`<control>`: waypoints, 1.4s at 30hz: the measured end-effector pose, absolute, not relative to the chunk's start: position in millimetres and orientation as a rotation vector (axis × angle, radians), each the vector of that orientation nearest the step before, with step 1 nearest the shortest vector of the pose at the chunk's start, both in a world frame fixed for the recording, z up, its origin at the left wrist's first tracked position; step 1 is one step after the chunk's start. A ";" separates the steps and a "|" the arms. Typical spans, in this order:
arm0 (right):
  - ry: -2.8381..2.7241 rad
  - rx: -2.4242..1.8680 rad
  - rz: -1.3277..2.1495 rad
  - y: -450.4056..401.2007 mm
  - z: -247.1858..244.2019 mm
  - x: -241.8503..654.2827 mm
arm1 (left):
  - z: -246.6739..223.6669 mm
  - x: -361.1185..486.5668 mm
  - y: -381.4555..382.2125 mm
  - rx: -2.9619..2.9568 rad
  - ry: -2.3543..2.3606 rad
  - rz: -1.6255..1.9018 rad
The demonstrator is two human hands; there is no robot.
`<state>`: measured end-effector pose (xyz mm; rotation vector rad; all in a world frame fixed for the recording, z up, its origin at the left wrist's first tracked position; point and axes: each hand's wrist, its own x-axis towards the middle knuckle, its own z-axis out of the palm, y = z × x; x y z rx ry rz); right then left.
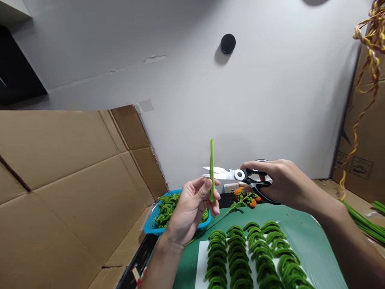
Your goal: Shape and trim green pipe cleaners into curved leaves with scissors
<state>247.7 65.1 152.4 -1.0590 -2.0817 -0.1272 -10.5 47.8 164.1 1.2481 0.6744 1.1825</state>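
My left hand [188, 212] pinches a short piece of bright green pipe cleaner [211, 160] near its lower end, so that it stands upright. Black-handled scissors [240, 175] are in my right hand [290, 186], with fingers around the handles. Their blades are parted and cross behind the pipe cleaner; whether they touch it I cannot tell. Below the hands, bent green pipe-cleaner pieces [240, 257] lie in several rows on a white sheet [202, 265]. A pipe-cleaner sprig with orange flowers [252, 202] lies beyond them.
A blue basket [150, 228] of green curled pieces stands at the left. Beneath the sheet is a green mat [313, 241]. Cardboard [60, 192] walls the left side. Long green stems [363, 222] and a hanging twisted yellow-brown cord [355, 140] are at the right.
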 end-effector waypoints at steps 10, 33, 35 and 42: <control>-2.094 -1.050 -0.129 64.7 152.8 250.2 | 161.9 -10.3 47.9 1.266 0.606 1.062; -2.106 -1.002 -0.094 67.4 150.1 250.4 | 157.6 -12.3 50.0 1.322 0.629 1.017; -2.104 -0.994 -0.064 66.1 151.3 250.3 | 155.7 -13.3 51.2 1.333 0.617 1.003; -2.077 -0.974 -0.124 68.4 150.9 253.0 | 155.7 -13.8 52.9 1.299 0.561 1.055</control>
